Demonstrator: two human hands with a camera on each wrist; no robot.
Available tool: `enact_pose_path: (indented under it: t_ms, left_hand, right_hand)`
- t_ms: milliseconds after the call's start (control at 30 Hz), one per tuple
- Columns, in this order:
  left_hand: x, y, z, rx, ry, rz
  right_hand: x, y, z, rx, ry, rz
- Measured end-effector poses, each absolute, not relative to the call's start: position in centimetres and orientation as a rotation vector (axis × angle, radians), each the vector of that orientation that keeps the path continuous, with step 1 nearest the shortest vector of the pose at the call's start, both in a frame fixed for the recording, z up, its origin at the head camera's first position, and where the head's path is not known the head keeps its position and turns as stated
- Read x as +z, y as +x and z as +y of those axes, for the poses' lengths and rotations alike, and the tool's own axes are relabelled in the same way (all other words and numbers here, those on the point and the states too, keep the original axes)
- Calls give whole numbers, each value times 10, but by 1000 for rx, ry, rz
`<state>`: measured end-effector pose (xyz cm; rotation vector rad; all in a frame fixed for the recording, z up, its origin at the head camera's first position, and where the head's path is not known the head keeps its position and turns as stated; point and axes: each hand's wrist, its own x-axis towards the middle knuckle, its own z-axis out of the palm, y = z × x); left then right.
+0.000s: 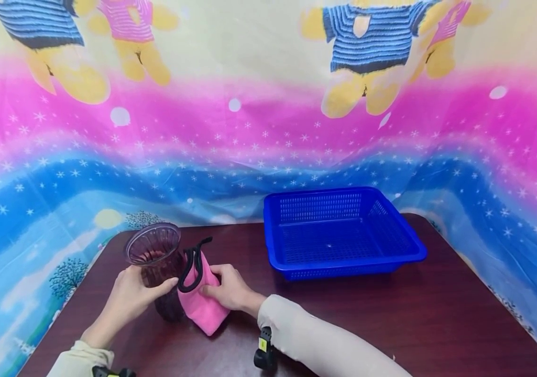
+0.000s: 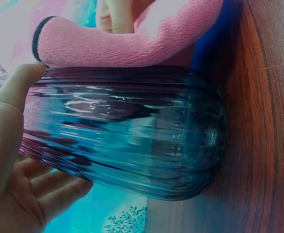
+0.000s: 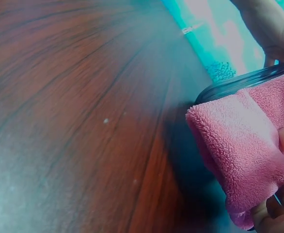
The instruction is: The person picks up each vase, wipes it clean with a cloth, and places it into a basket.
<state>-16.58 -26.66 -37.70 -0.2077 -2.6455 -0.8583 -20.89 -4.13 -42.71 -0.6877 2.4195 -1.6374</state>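
Note:
My left hand (image 1: 131, 296) grips a ribbed, dark purple glass vase (image 1: 160, 267) with a flared rim, thumb on one side and fingers round the other. The vase leans slightly, its base low over the dark table; whether it touches the wood I cannot tell. Between thumb and fingers my right hand (image 1: 232, 288) pinches a folded pink cloth (image 1: 204, 309) with black edging. That cloth lies against the side of the vase, as the left wrist view shows with the pink fabric (image 2: 132, 48) along the ribbed glass (image 2: 132, 131). In the right wrist view the fuzzy cloth (image 3: 239, 145) hides most of the vase.
A blue plastic basket (image 1: 343, 267) with perforated walls stands at the back right of the dark wooden table (image 1: 343, 324). Behind the table hangs a printed backdrop sheet (image 1: 249, 131) with bears and snowflakes, which also wraps its sides.

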Motion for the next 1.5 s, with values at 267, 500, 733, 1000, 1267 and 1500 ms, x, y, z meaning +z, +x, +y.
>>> enact_pose_path:
  t_ms: [267,500,733,1000,1267,1500]
  left_hand:
    - [-379,-166,-267,-848,-200,-2644]
    - [-380,-166,-267,-813,-205,-2638]
    - [-379,-166,-267,-824,-217,-2640]
    - [-378,-167,-268,-817,-212,-2647]
    - [-379,-167,-268,-806,-213,-2634]
    - [-377,-167,-268,-823,-208,-2646]
  right_hand:
    - [-417,-210,-43,-1703,-724,2399]
    - [-410,-210,-45,-1737,-737,2372]
    - [-401,-210,-48,-1765,-740,2363]
    - [-389,-211,-50,-1771,-769,2366]
    - [-381,-210,-50,-1768,-797,2362]
    - [-375,-210,-51,-1789,-807,2342]
